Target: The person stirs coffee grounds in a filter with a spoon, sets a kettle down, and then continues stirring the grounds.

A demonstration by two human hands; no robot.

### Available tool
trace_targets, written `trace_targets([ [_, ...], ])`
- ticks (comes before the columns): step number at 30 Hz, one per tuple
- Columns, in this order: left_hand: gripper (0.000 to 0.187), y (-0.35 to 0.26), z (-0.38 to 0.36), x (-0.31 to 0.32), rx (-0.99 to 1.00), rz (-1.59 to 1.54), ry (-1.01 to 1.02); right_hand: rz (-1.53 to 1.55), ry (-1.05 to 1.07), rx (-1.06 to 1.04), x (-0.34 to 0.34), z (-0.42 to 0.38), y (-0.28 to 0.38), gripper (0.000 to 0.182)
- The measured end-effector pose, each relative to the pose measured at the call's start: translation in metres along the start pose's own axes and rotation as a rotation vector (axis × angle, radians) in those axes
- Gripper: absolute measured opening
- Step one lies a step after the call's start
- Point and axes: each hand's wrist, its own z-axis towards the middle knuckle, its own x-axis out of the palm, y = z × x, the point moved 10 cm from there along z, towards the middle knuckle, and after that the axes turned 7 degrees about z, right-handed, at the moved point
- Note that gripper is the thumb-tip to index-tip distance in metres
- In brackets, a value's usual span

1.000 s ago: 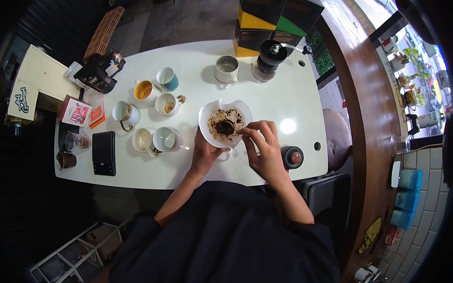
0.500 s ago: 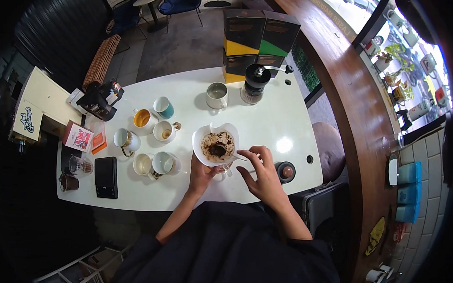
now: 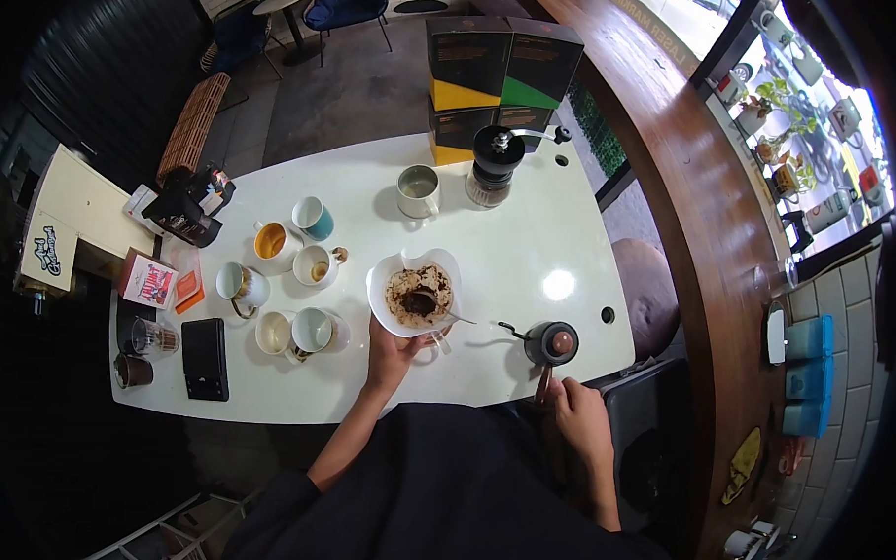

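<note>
A white dripper (image 3: 376,295) with a paper filter and wet coffee grounds is held up over the table by my left hand (image 3: 391,355), whose fingers wrap round its underside. A spoon (image 3: 454,318) rests in the grounds, its handle leaning out to the right. My right hand (image 3: 579,411) is closed at the wooden handle of a small black kettle (image 3: 549,344) with a thin spout pointing left. Behind the dripper stand a grey-white mug (image 3: 417,192) and a hand grinder (image 3: 494,163) with a crank.
Several cups (image 3: 314,331) stand left of the dripper on the white table (image 3: 508,252). Beyond them are a black scale (image 3: 205,358), small glasses (image 3: 155,337) and a black bag (image 3: 189,207). Stacked boxes (image 3: 468,59) rise at the back. A wooden counter (image 3: 660,139) runs along the right.
My right hand has left the spoon and moved right and down to the kettle's handle. The kettle's spout and handle now show. The view has shifted slightly.
</note>
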Motion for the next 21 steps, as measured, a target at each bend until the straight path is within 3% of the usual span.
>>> trace_targets([
  [2,0.044,0.002,-0.001,0.003,-0.006,0.038,0.028,0.316,0.093,0.098,0.027,0.004,-0.031,0.045],
  [5,0.04,0.004,-0.001,0.0,-0.006,0.003,0.006,0.382,0.106,0.156,0.052,0.004,-0.051,0.046],
  [6,0.052,0.009,-0.002,0.005,0.015,0.048,0.059,0.384,0.108,0.151,0.061,0.007,-0.055,0.046],
  [7,0.064,0.011,-0.002,0.009,0.036,0.094,0.113,0.575,0.167,0.218,0.078,0.008,-0.063,0.043],
  [9,0.065,0.012,-0.003,0.009,0.028,0.064,0.106,0.957,0.262,0.277,0.102,0.01,-0.063,0.032],
  [10,0.065,0.013,-0.003,0.01,0.017,0.03,0.102,0.957,0.261,0.272,0.103,0.012,-0.062,0.032],
  [12,0.064,0.014,-0.003,0.01,0.017,0.014,0.09,1.339,0.25,0.338,0.109,0.012,-0.052,0.025],
  [13,0.064,0.016,-0.004,0.009,0.013,-0.001,0.081,1.334,0.252,0.338,0.11,0.014,-0.048,0.025],
  [15,0.064,0.022,-0.005,0.012,0.009,0.016,0.089,1.618,0.266,0.287,0.108,0.019,-0.032,0.022],
  [18,0.066,0.027,-0.006,0.015,0.027,0.03,0.097,1.809,0.33,0.468,0.126,0.023,-0.037,0.025],
  [21,0.068,0.028,-0.009,0.015,0.036,0.044,0.1,1.772,0.346,0.438,0.128,0.026,-0.035,0.029],
])
